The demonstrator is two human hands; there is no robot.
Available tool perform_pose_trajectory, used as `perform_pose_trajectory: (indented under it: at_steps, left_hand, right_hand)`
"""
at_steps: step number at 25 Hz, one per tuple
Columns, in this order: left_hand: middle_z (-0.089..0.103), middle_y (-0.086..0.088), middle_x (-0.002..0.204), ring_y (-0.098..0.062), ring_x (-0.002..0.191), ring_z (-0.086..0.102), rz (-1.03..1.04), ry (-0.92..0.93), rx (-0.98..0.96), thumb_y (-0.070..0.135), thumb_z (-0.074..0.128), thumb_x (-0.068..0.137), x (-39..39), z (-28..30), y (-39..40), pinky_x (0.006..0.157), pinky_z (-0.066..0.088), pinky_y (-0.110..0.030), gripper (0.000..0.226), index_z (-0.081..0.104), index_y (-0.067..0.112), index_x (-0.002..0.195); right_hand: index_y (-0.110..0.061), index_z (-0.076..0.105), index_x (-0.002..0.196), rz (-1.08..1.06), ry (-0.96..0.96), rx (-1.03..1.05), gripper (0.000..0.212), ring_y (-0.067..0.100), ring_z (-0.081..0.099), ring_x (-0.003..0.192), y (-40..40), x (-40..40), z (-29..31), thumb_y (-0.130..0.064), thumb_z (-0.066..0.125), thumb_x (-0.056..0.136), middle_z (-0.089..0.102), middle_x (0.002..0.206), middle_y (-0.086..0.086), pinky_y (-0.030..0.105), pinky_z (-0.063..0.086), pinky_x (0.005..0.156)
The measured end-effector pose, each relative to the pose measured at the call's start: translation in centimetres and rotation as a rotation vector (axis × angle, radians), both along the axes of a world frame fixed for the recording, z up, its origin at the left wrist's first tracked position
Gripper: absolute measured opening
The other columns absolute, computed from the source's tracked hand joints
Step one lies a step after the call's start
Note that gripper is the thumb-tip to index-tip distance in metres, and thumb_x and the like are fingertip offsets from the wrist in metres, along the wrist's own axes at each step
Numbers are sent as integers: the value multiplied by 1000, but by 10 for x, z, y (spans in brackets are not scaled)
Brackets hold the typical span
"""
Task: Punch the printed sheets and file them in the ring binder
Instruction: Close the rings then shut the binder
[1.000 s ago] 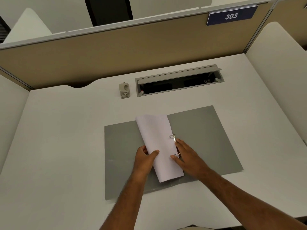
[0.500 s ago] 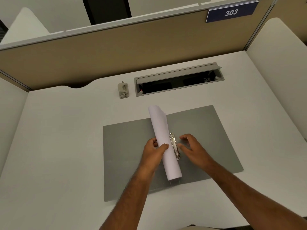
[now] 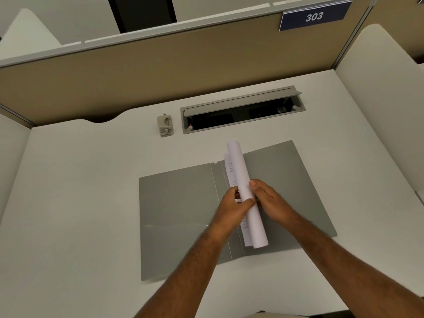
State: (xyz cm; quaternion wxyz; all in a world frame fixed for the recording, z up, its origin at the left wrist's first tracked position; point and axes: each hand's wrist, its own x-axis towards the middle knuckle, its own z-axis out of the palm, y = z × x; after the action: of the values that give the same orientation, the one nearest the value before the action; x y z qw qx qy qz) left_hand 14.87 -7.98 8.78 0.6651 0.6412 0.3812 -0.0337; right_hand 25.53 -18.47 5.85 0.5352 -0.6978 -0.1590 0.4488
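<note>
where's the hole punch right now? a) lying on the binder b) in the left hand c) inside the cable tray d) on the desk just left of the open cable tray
d: the hole punch sits untouched on the desk beside the cable tray, while both hands grip the sheets over the binder.

A blue sign [image 3: 314, 17] on the top of the partition [image 3: 160, 65] shows the number "303" in white. The sheets [image 3: 244, 191] carry small printed text on the inner side, too small to read.
</note>
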Motion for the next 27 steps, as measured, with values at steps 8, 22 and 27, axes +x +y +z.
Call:
perform_pose_trajectory:
  at_steps: [8, 22, 27]
  left_hand:
    - [61, 2, 122, -17, 109, 66, -82, 35, 40, 29, 76, 90, 15, -18, -12, 96, 58, -35, 56, 48, 21, 138]
    - [58, 8, 122, -13, 98, 68, -113, 33, 103, 40, 76, 90, 8, -20, -14, 83, 59, -28, 39, 50, 30, 117]
    - [59, 10, 120, -13, 99, 66, -124, 12, 150, 47, 69, 93, -3, -12, -18, 73, 55, -20, 33, 53, 28, 114]
  right_hand:
    - [-18, 61, 128, -40, 11, -59, 39, 14, 69, 107, -6, 12, -8, -43, 42, 104, 70, 120, 3, 32, 56, 95]
    - [-12, 63, 120, -117, -39, -131, 51, 25, 73, 97, -36, 29, -9, -48, 30, 105, 74, 104, 5, 31, 60, 78]
    - [-27, 68, 109, -168, -22, -188, 49, 20, 76, 81, -64, 40, 5, -54, 28, 104, 77, 90, 0, 29, 57, 66]
